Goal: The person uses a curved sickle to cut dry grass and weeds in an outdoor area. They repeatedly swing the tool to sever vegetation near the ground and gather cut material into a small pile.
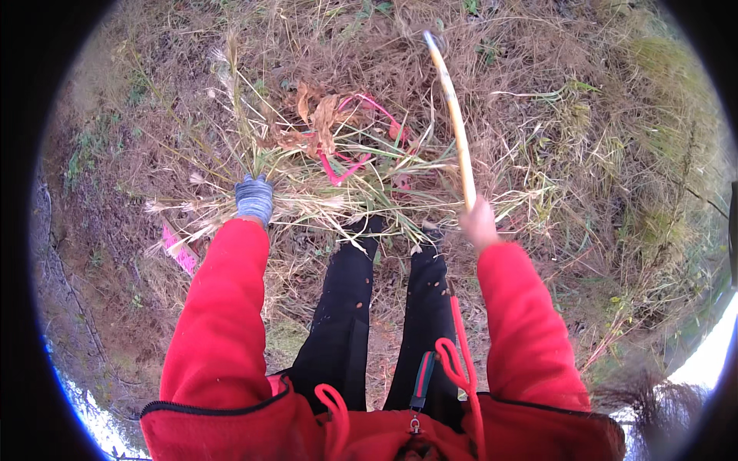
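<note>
My left hand [253,197], in a grey-blue knit glove, is closed around a bunch of dry grass stalks [242,138] that fan out beyond it. My bare right hand [479,223], blurred, grips the near end of a long, slightly curved wooden handle [455,115]. The handle points away from me, and its far end looks pale and metallic; a blur there hides the tool's head. Between my hands lies a loose heap of cut grass [369,167], green and straw-coloured. Pink straps [340,173] and brown withered leaves [324,118] show among it.
My black trouser legs [340,322] stand just behind the heap, with grass lying over the feet. A pink patterned piece [180,250] lies left, near my sleeve. Red cords [458,369] and a striped strap [424,377] hang in front of me. Taller grass [663,132] grows at right.
</note>
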Demonstrator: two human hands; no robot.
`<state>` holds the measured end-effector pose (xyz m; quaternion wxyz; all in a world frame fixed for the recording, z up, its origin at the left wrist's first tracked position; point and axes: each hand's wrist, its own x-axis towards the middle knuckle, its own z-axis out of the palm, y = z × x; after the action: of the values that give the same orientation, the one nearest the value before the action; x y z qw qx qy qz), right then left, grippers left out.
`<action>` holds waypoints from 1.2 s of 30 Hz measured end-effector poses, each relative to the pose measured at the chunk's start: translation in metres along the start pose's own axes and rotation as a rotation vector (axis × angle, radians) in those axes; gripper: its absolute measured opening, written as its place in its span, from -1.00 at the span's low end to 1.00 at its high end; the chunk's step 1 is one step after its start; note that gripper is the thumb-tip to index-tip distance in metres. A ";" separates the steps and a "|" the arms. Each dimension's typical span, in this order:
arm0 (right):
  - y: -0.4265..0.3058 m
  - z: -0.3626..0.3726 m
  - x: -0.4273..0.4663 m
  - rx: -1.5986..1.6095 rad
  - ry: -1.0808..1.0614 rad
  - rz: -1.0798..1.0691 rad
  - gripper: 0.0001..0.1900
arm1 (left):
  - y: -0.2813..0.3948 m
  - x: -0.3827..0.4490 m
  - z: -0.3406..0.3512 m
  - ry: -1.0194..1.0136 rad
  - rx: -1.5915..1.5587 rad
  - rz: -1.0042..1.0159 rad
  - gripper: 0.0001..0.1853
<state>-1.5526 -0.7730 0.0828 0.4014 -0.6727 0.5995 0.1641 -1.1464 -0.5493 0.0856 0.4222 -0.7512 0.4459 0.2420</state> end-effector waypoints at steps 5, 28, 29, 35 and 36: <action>0.110 -0.028 -0.203 -0.233 -0.353 0.404 -0.66 | -0.008 -0.012 0.037 -0.041 -0.006 -0.012 -0.71; 0.051 -0.026 -0.263 0.152 -0.522 0.293 -0.64 | 0.033 -0.022 -0.013 0.067 -0.117 0.021 -0.71; 0.050 -0.023 -0.264 0.081 -0.471 0.235 -0.64 | 0.033 -0.017 -0.018 0.042 -0.193 -0.017 -0.71; 0.012 -0.001 -0.219 0.536 -0.615 0.546 -0.78 | 0.043 -0.018 -0.056 0.103 -0.077 0.151 -0.75; 0.004 0.004 -0.209 0.632 -0.581 0.476 -0.79 | 0.045 -0.019 -0.063 0.134 -0.039 0.159 -0.76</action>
<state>-1.6029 -0.6284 0.2255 0.6880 -0.2886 0.6203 0.2421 -1.1963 -0.6051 0.1142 0.3563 -0.7360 0.5266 0.2327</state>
